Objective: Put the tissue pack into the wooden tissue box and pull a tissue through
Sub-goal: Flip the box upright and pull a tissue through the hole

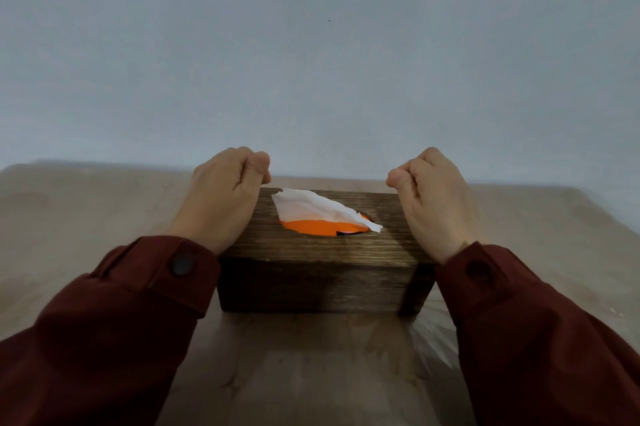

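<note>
A dark wooden tissue box [311,273] stands on the table in front of me. Through the oval slot in its lid shows the orange tissue pack [311,227]. A white tissue [318,209] sticks out of the slot and lies across the lid toward the right. My left hand [225,190] hovers over the box's left end, fingers curled into a loose fist with nothing in it. My right hand [433,193] is held the same way at the box's right end, also holding nothing. Neither hand touches the tissue.
The box sits on a light wooden table [86,218] whose far edge meets a plain pale wall [318,45]. My dark red sleeves [121,321] reach in from both lower corners.
</note>
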{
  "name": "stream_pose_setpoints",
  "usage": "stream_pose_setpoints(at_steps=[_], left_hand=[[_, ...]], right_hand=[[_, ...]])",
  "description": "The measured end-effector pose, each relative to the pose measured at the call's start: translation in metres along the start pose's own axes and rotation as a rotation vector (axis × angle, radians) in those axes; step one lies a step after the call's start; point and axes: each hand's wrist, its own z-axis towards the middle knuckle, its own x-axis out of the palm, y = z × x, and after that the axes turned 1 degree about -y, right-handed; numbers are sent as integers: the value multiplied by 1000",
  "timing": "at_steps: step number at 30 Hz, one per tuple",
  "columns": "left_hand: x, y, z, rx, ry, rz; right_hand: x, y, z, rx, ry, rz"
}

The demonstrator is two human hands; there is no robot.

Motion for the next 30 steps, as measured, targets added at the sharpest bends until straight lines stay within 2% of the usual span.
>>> stream_pose_setpoints(at_steps=[12, 19, 25, 30], left_hand=[[-21, 12, -16, -58, -8, 3], [-28, 23, -31, -78, 42, -20], [-23, 23, -32, -54, 98, -9], [-15, 16, -24, -27, 165, -37]], right_hand=[[-13, -13, -19, 68, -5, 121], [-20, -18, -36, 103, 43, 170], [-15, -3, -42, 52, 98, 271], [-12, 8, -42, 3, 165, 263]])
